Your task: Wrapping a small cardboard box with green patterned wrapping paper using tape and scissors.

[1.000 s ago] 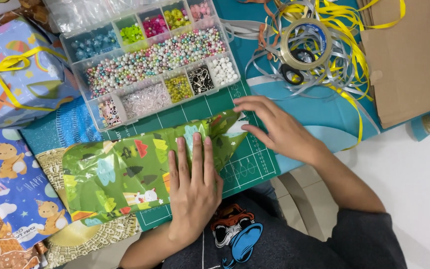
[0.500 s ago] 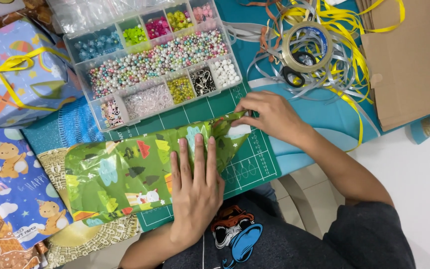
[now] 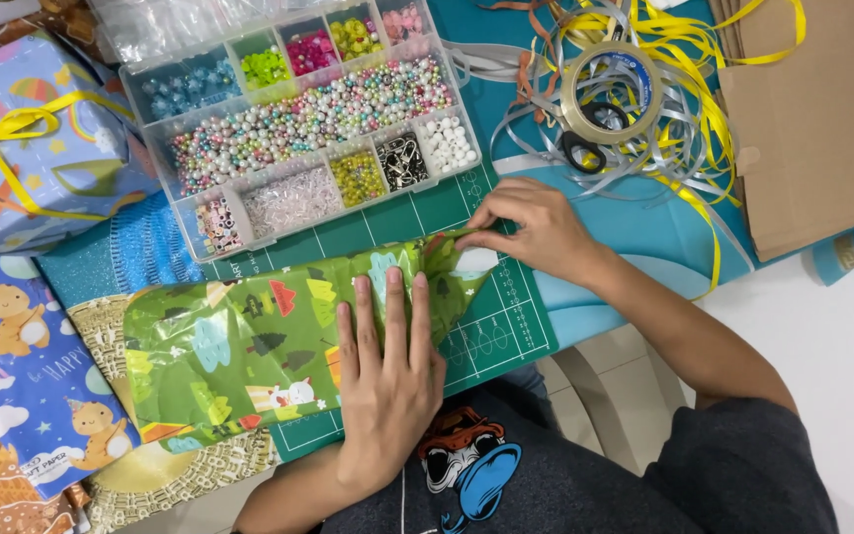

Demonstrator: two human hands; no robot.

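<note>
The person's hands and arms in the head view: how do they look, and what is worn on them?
Both hands are bare: no gloves, rings or watch show on the left hand or the right hand. The forearms are uncovered too. A short dark grey sleeve covers the right upper arm. The left arm's upper part is out of view.

My left hand (image 3: 387,381) presses flat on the green wrapped parcel (image 3: 249,351); my right hand (image 3: 531,227) pinches, I think, its end fold near the bead box (image 3: 308,119).

blue gift box (image 3: 32,148) cut off at left edge, green parcel (image 3: 249,346) partly under left hand (image 3: 387,386)
</note>
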